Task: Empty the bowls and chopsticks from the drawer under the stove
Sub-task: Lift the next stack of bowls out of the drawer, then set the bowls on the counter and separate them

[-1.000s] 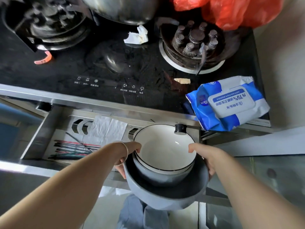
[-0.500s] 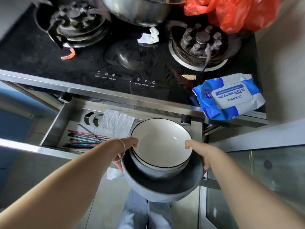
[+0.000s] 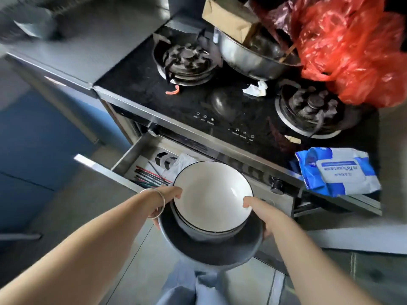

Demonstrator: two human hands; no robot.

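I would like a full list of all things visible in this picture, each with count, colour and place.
bowls: a nested stack, white inside, dark grey largest, held over the drawer
chopsticks: several, red, green and dark, in the drawer
burners: two, black, on the stove
metal pot: one, silver, stove back
plastic bag: one, red, back right
wet wipes pack: one, blue and white, stove's right front
left hand: holds stack's left rim
right hand: holds right rim

A single head-worn wide-angle view looks steeply down and forward, tilted so the stove runs diagonally. It sits close above the hands and open drawer; the stove's far edge and the floor fill the frame's margins, bent by the lens.
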